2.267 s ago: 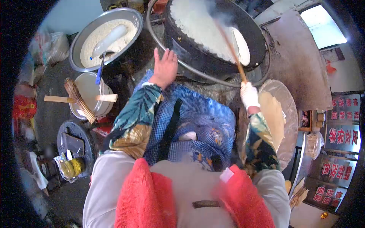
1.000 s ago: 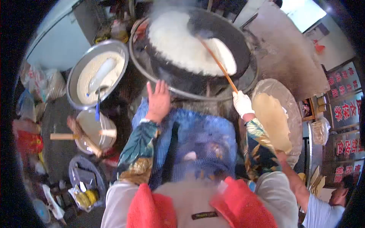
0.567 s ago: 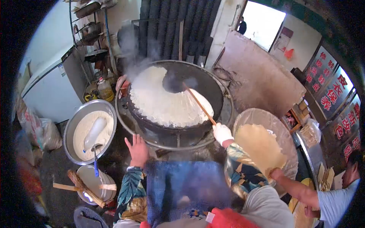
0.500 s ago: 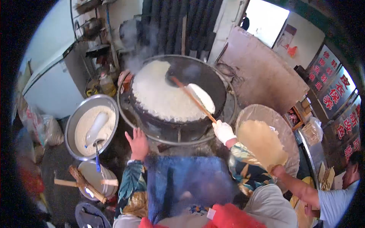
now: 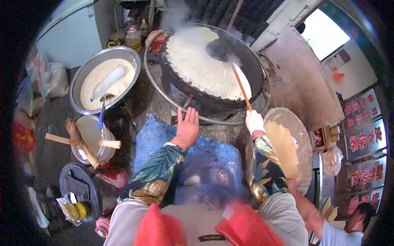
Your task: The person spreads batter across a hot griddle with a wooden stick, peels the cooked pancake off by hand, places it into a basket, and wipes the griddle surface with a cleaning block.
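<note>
My right hand (image 5: 255,123), in a white glove, grips the lower end of a long wooden-handled spreader (image 5: 241,86). The spreader's far end reaches over a round black griddle (image 5: 256,69), where steam and batter blur its head. A broad sheet of pale batter (image 5: 197,61) covers much of the griddle, leaving a dark bare patch toward the far right. My bare left hand (image 5: 188,128) holds nothing, its fingers extended, just by the front of the metal ring (image 5: 158,92) round the griddle. Whether it touches the ring I cannot tell.
At left stand a metal basin (image 5: 136,65) of batter with a blue-handled ladle (image 5: 101,117) and a white bucket (image 5: 107,151) bearing a brush (image 5: 80,139). At right, thin flatbread (image 5: 281,143) lies on a lined round tray (image 5: 303,164). A co-worker's arm (image 5: 305,209) is beside it.
My view has tilted down. The spreader stands steeper, and the thick white mound of batter beside it is now flattened. My left hand has moved right. The co-worker's hand has shifted toward the tray's near edge.
</note>
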`<state>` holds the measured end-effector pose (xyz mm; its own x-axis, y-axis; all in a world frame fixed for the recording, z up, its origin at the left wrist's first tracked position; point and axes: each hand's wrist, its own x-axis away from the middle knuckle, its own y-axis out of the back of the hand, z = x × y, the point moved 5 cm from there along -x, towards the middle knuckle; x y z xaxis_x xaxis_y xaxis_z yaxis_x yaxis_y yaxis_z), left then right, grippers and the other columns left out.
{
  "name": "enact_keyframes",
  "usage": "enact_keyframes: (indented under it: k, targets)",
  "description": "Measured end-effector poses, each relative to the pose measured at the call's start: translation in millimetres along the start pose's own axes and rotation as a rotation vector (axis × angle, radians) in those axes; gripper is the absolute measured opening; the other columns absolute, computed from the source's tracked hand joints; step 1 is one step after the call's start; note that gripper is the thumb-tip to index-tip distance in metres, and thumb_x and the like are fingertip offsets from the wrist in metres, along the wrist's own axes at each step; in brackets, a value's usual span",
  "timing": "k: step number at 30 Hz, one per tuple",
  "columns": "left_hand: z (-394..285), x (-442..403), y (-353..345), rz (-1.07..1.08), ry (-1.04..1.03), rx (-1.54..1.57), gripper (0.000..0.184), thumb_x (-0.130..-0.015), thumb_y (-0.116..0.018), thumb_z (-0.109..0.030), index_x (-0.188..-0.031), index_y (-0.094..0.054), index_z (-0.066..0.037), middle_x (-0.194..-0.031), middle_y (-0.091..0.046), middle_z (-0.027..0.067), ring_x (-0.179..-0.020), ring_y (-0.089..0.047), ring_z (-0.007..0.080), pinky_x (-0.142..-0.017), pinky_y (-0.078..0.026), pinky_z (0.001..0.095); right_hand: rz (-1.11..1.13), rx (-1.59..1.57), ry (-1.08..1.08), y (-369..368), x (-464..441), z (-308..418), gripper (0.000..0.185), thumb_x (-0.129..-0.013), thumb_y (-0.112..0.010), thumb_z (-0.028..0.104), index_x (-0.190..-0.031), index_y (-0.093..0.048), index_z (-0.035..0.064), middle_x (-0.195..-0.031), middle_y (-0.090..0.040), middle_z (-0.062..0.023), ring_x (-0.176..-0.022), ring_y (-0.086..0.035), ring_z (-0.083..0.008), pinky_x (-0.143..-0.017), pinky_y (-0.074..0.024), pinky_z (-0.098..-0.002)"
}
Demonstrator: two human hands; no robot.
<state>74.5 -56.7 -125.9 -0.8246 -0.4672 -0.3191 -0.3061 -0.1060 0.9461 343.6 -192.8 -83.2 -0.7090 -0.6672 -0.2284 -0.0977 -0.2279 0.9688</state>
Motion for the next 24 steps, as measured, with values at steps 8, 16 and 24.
enact_keyframes:
  k: [8,16,24]
  targets:
    - [35.6,-2.1,7.2,-0.016,-0.006,-0.114,0.045,-0.086,-0.042,-0.013,-0.126,-0.049,0.006,-0.134,-0.049,0.0184,-0.133,-0.038,0.0313,-0.110,-0.008,0.0633,0.043,0.030,-0.056,-10.4,28.9,-14.6,0.038,-0.094,-0.046,0.039,-0.087,-0.054,0.0022,-0.072,-0.062,-0.0269,-0.068,-0.062,-0.0437,-0.063,-0.0490,-0.0537]
    - [66.4,-5.2,13.1,-0.056,0.094,-0.168,0.042,-0.087,-0.043,-0.014,-0.124,-0.052,0.003,-0.134,-0.050,0.0145,-0.133,-0.038,0.0276,-0.109,-0.009,0.0643,0.058,0.111,-0.017,-13.4,19.5,-10.6,0.038,-0.094,-0.043,0.040,-0.090,-0.053,0.0035,-0.072,-0.063,-0.0253,-0.069,-0.062,-0.0437,-0.066,-0.0498,-0.0526]
    - [98.9,-9.0,9.8,-0.053,0.182,-0.155,0.042,-0.084,-0.047,-0.012,-0.124,-0.053,0.000,-0.136,-0.048,0.0123,-0.132,-0.039,0.0270,-0.107,-0.012,0.0666,0.167,0.104,0.167,-6.3,39.8,30.1,0.042,-0.094,-0.043,0.039,-0.080,-0.055,0.0017,-0.075,-0.063,-0.0272,-0.071,-0.062,-0.0440,-0.066,-0.0485,-0.0544]
